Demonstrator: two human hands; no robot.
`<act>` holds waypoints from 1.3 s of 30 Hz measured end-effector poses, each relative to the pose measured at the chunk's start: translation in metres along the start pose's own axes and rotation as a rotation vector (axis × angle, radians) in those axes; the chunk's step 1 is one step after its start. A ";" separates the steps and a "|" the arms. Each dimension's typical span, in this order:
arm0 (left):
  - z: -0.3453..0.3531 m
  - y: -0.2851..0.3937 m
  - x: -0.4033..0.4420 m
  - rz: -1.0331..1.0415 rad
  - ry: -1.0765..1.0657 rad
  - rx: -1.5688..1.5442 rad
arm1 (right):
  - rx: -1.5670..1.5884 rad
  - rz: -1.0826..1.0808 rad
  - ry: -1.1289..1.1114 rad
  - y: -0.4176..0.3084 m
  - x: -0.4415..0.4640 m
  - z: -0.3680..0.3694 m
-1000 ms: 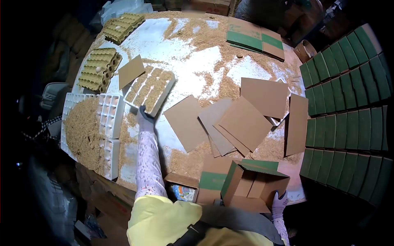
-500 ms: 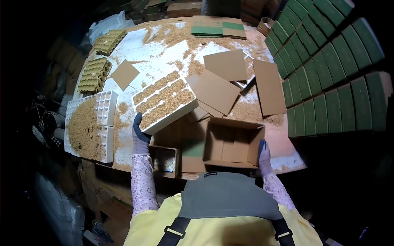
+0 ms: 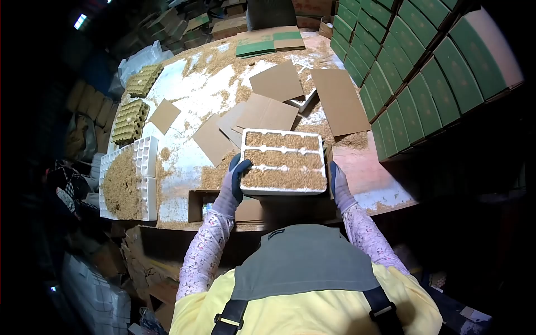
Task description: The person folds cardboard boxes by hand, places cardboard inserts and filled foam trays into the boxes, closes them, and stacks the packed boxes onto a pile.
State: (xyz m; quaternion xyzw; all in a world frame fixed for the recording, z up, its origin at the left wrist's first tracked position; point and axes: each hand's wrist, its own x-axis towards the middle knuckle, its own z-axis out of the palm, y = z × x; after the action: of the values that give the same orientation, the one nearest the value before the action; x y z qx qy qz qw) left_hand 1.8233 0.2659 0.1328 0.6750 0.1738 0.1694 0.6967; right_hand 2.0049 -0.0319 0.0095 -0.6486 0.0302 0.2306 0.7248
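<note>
Sawdust (image 3: pixel 283 160) fills the white foam tray (image 3: pixel 286 191) that our left hand (image 3: pixel 231 185) grips by its left end, over a cardboard box (image 3: pixel 301 210). Our right hand (image 3: pixel 339 185) is at the box's right side; we cannot tell whether it grips. Cardboard sheets (image 3: pixel 270 114) lie just beyond.

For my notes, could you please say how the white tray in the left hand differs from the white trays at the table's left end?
The held tray is in the left hand; the left-end trays lie on the table. The held tray's sawdust-like filling forms three rows; the left-end trays carry a loose heap, some cells uncovered. Both are white with similar filling.
</note>
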 end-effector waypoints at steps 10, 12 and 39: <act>0.054 -0.019 0.025 -0.560 -0.349 1.432 | -0.390 -0.240 0.008 -0.053 0.015 0.000; 0.065 -0.010 0.033 -0.596 -0.460 1.491 | -0.487 -0.431 -0.002 -0.125 0.027 0.042; -0.154 -0.074 -0.059 -0.920 0.059 1.282 | -1.705 -0.186 -0.600 -0.057 0.271 0.197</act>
State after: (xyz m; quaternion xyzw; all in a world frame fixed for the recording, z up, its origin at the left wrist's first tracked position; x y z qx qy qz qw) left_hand 1.6987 0.3717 0.0555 0.8007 0.5178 -0.2511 0.1668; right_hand 2.2174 0.2328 0.0004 -0.8775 -0.3931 0.2745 -0.0076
